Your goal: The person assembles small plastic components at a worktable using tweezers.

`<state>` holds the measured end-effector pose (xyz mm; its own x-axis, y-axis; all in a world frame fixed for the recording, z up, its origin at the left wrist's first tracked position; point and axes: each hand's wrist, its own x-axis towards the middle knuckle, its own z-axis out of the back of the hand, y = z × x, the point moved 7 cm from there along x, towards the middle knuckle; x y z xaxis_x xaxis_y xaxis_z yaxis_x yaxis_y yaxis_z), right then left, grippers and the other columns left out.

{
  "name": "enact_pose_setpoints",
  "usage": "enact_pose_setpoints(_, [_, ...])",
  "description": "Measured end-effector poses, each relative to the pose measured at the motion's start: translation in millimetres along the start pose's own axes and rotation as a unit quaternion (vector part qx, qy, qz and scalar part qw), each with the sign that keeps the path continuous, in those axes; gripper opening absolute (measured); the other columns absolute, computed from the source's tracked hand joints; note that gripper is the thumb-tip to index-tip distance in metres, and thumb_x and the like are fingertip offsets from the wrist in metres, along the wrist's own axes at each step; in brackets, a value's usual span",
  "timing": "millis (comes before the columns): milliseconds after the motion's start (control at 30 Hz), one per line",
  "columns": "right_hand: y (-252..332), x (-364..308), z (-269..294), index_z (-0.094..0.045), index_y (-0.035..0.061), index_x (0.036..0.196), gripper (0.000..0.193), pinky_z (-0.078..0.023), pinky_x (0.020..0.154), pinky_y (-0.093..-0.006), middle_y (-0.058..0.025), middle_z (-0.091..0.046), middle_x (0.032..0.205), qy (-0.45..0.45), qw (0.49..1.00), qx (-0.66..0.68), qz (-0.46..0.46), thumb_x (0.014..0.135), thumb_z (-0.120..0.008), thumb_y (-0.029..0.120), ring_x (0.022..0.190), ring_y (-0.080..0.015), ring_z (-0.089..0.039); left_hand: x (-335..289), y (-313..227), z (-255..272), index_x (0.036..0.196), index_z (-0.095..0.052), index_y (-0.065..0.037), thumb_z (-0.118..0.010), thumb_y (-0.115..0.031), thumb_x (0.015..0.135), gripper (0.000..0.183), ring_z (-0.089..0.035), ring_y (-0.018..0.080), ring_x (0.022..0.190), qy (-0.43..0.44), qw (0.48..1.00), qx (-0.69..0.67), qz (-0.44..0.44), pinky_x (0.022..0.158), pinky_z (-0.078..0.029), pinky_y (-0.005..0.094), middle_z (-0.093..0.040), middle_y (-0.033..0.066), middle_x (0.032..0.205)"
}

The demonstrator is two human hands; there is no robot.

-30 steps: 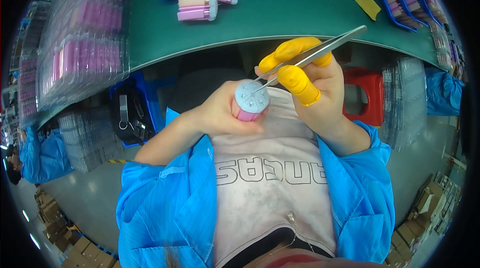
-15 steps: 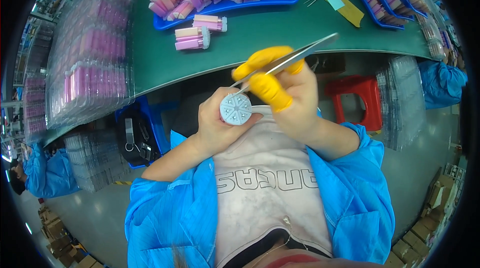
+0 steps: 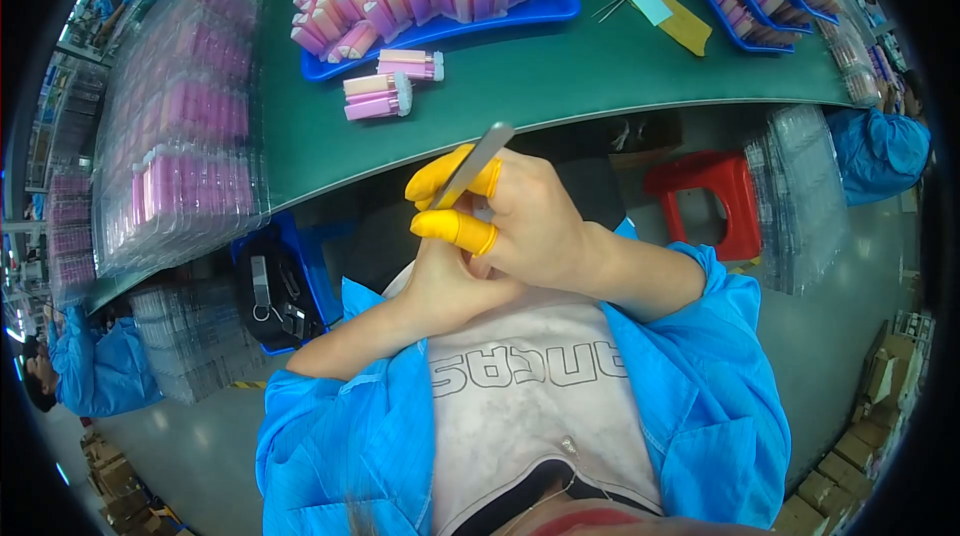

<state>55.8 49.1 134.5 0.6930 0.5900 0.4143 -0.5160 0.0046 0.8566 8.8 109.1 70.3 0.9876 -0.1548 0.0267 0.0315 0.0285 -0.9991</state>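
My right hand (image 3: 530, 221), with yellow finger cots on its thumb and finger, is closed on metal tweezers (image 3: 478, 164). Their upper end points up and away; the tips are hidden behind the fingers. Directly under it, my left hand (image 3: 440, 288) is mostly covered. Half a second ago its fingers were wrapped round a piece with a round, pale, segmented end; that piece is now out of sight behind my right hand. On the green table (image 3: 560, 76) beyond lie two small pink-and-cream block assemblies (image 3: 376, 101) with pale blue ends.
A blue tray (image 3: 490, 24) packed with pink wedge pieces stands at the far edge. More blue trays (image 3: 745, 41) are at the far right, beside a yellow cloth (image 3: 690, 34). Stacked clear blister packs (image 3: 180, 156) rise at left. A red stool (image 3: 735, 236) stands below the table.
My right hand has come left and down over my left hand, turning the tweezers more upright. The round end is now covered. The whole view has shifted slightly.
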Motion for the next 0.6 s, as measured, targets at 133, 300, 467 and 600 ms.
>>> enact_pose_setpoints(133, [3.9,-2.9,5.6,-0.058,-0.0048,0.093,0.023,-0.052,0.067,-0.0255,-0.0131,-0.06,0.087,0.012,0.999,0.051,-0.001,0.073,-0.066,0.003,0.075,-0.0206,-0.062,-1.7,9.7,-4.8,0.11,-0.045,-0.002,-0.065,-0.003,0.067,0.048,-0.051,0.0155,0.097,0.112,0.97,-0.175,0.127,0.079,-0.044,0.0289,-0.05,0.0083,0.103])
enact_pose_setpoints(300, [16.7,-7.3,-2.6,-0.06,0.0019,0.09,0.028,-0.048,0.061,-0.0292,-0.0119,-0.06,0.084,0.052,0.993,0.013,0.101,0.071,-0.068,0.021,0.068,-0.0246,-0.058,-5.0,27.8,-12.3,0.11,-0.049,-0.004,-0.064,-0.003,0.069,0.045,-0.051,0.0158,0.1,0.197,0.94,-0.253,0.117,0.08,-0.043,0.0294,-0.051,0.0079,0.104])
enact_pose_setpoints(467, [22.6,-8.8,2.7,-0.061,0.0032,0.092,0.029,-0.048,0.071,-0.0315,-0.0095,-0.062,0.09,0.042,0.977,0.136,0.158,0.072,-0.068,0.023,0.075,-0.0236,-0.059,-8.8,23.5,-13.0,0.107,-0.052,-0.003,-0.066,-0.004,0.066,0.043,-0.052,0.0164,0.099,0.149,0.953,-0.242,0.101,0.079,-0.044,0.0291,-0.052,0.0082,0.105])
enact_pose_setpoints(600, [16.4,-20.0,38.8,-0.059,-0.0006,0.097,0.034,-0.044,0.082,-0.0328,-0.0117,-0.061,0.093,-0.157,0.962,0.204,0.088,0.068,-0.073,0.01,0.082,-0.0211,-0.06,12.0,-15.9,12.1,0.093,-0.055,-0.003,-0.069,-0.005,0.061,0.035,-0.059,0.0201,0.082,0.02,0.99,0.091,-0.109,0.071,-0.045,0.0284,-0.058,0.0102,0.088])
